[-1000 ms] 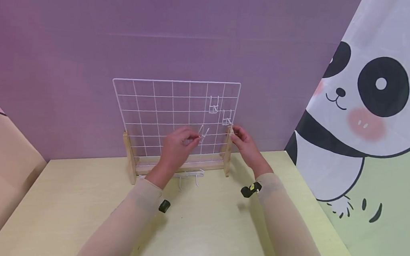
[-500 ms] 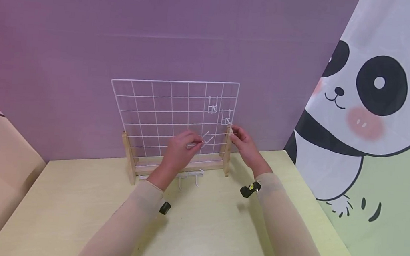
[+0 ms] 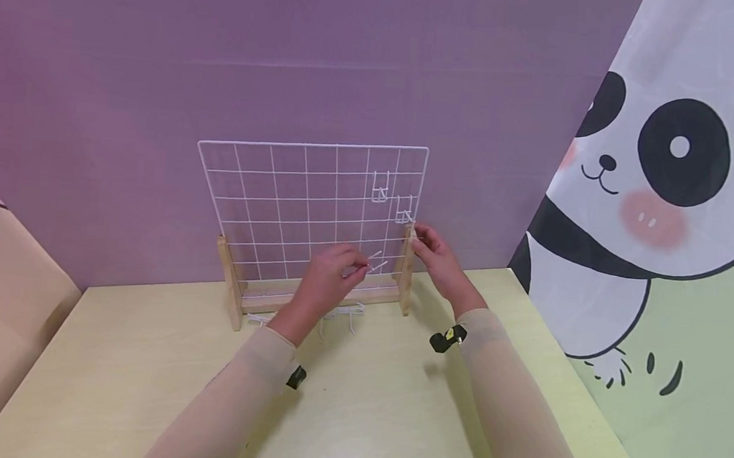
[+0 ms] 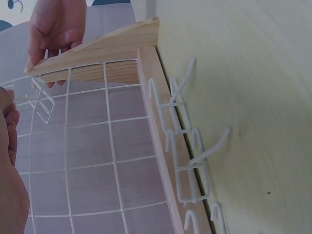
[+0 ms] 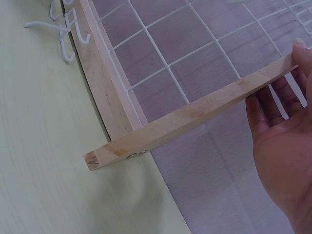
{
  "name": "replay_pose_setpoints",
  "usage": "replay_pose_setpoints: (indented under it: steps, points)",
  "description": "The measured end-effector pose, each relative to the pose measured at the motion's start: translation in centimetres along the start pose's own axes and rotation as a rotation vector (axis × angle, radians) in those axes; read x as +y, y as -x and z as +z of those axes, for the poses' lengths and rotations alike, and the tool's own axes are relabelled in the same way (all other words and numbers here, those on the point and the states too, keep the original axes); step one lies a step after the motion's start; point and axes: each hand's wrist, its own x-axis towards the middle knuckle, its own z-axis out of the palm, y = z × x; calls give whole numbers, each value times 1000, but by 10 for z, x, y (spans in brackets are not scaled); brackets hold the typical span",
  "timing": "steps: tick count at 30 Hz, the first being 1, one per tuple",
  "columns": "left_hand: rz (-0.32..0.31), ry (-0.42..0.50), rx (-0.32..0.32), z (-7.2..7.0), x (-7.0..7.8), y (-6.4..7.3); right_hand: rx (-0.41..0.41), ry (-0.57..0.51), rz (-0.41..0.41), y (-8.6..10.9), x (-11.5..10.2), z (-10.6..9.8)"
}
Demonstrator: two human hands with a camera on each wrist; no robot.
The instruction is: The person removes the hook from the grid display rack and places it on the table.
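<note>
A white wire grid panel (image 3: 315, 144) stands upright in a wooden stand. My left hand (image 3: 331, 276) pinches a small white wire hook (image 3: 377, 262) in front of the panel's lower right part. In the left wrist view this hook (image 4: 45, 108) overlaps the grid wires, its two prongs pointing away from the fingers. With its fingers and thumb, my right hand (image 3: 440, 262) grips the top of the stand's right wooden upright (image 5: 190, 114). Two matching hooks, an upper one (image 3: 379, 195) and a lower one (image 3: 403, 217), hang on the panel's right side.
More white hooks (image 4: 192, 165) lie on the pale wooden table (image 3: 353, 400) along the stand's wooden base (image 4: 153, 97). The left upright (image 3: 229, 283) stands at the other end. A purple wall (image 3: 322, 53) rises behind, with a panda picture (image 3: 657, 158) to the right.
My left hand has moved down and to the right with the hook, whose prongs have tilted further right. The right hand keeps its place on the upright.
</note>
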Motion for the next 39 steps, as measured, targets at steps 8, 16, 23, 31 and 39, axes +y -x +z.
replay_pose_setpoints:
  steps: [8, 16, 23, 31, 39]
  points:
    - [20, 17, -17, 10, -3, 5, -1, 23, -3, 0, 0, -2]
    - [2, 3, -51, 18, -3, 10, 3, 11, -13, -1, 0, -1]
    - [-34, -3, -116, 24, 0, 13, 3, 30, -8, -1, 0, -1]
    - [24, 5, -111, 36, -4, 19, -2, 12, -16, -1, 2, -1]
    - [6, 1, -144, 44, -6, 25, 3, -11, -26, -1, 4, -1]
